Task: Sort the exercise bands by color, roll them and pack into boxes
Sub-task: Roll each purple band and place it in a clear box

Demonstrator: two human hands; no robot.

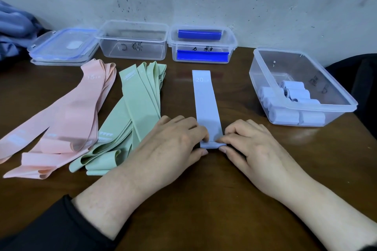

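Both hands at the near-middle of the brown table [204,199], working one pale blue band [206,106] that lies flat, running from the hands toward the far edge, "20 LB" printed at its far end. Left hand [173,140] pinches the band's near end from the left, fingers curled onto the small fold started there; right hand [251,140] pinches the same fold from the right, fingertips touching the band. Near end is turned over just once, rest unrolled. Pile of green bands [130,112] just left of the left hand, loose and overlapping. Pile of pink bands [67,120] further left, toward the left edge, one marked "15 LB". Clear box [302,87] near the right edge holds rolled pale blue bands [285,106], packed at its near end. Along the far edge by the wall: clear box [132,40] with handwriting on its front, beside it a clear box with blue clips [202,45], and stacked lids [63,47] at the far-left corner. Black sleeve [51,228] on left forearm.
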